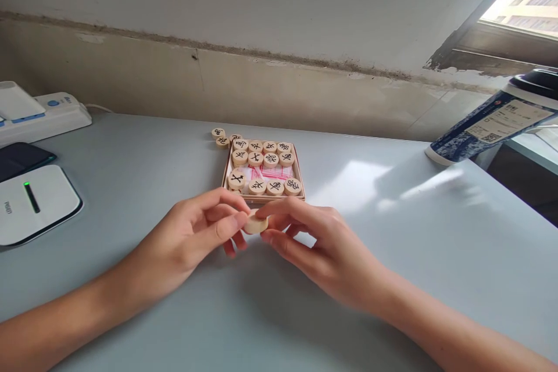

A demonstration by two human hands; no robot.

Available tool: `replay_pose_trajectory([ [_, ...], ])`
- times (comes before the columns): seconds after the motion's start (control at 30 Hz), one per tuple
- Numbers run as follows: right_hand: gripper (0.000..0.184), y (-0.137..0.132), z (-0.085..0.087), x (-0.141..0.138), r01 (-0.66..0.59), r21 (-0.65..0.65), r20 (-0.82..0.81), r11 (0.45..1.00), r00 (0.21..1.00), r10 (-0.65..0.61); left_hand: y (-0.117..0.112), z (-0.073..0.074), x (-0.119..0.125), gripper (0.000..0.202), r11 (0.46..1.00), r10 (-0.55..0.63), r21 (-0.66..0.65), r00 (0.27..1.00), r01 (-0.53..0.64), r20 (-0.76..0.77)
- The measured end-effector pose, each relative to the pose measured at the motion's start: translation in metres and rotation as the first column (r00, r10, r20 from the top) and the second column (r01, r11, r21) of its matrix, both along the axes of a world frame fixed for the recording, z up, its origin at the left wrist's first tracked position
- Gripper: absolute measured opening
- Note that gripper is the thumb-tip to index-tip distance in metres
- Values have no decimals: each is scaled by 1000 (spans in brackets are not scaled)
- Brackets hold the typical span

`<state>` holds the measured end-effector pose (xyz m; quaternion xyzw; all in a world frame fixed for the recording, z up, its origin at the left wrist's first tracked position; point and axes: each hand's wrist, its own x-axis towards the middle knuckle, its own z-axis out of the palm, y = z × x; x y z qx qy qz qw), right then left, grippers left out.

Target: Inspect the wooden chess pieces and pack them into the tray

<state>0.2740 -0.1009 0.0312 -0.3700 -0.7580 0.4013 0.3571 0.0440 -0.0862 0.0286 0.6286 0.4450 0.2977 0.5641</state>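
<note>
Pale, smooth, round disc (256,225) near shallow box (299,164)

white power strip (61,115), tabletop's (152,157) far-left corner | dark slab (24,161), left edge | white device (52,206), green light (26,184) lit, left edge | labelled blue cup (492,122), far-right corner

So the round wooden pieces (257,187) have black Chinese characters on top, but they're too small and slanted for me to swear to any. White gadget (54,200) on the left says what looks like PISEN, printed sideways. Cup (457,136) on the right has a sticker (501,119) with a barcode and QR code, fine print unreadable. Power strip's (72,116) blue logo's a blur too.
</note>
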Motion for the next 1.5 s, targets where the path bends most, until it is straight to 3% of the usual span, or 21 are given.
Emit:
replay_pose_trajectory([
  [0.13, 28, 0, 2, 1, -60, 50, 3, 997, 998, 60, -1, 0, 3, 15, 988, 117, 98, 993, -115, -10],
  [0.23, 28, 0, 3, 1, -57, 100, 18, 993, 998, 56, -3, 1, 4, 21, 967, 204, 154, 979, -204, 16],
  [0.4, 30, -1, 1, 1, -47, 190, 58, 981, 998, 36, -5, 3, 1, 18, 943, 238, 280, 955, -182, -180],
  [0.47, 28, -1, -1, 1, -56, 258, 99, 965, 995, 31, -4, 2, 1, 10, 916, 247, 365, 952, -168, -181],
  [0.57, 24, 1, -2, 5, -70, 416, 156, 907, 988, 4, -2, -1, 0, 10, 850, 236, 508, 962, -136, -139],
  [0.63, 25, 6, -2, 10, -48, 541, 180, 840, 982, -60, 2, -3, -2, 15, 797, 245, 595, 957, -108, -154],
  [0.73, 25, 20, -1, 21, 31, 686, 235, 727, 936, -261, 10, -5, -10, 14, 714, 268, 699, 933, -25, -240],
  [0.8, 24, 30, -2, 30, 84, 715, 290, 694, 868, -404, 17, -7, -15, 13, 685, 279, 728, 910, 36, -307],
  [0.87, 28, 40, -5, 38, 125, 708, 339, 695, 803, -490, 22, -10, -19, 14, 681, 282, 728, 888, 82, -363],
  [0.97, 35, 50, -8, 46, 127, 677, 409, 725, 754, -514, 28, -14, -22, 15, 679, 290, 725, 866, 114, -407],
  [1.33, 38, 44, -3, 44, 38, 550, 438, 834, 837, -328, 25, -17, -21, 23, 714, 286, 686, 836, 139, -467],
  [1.5, 30, 41, -3, 40, 105, 482, 420, 870, 844, -334, 23, -20, -20, 36, 689, 328, 710, 811, 146, -485],
])
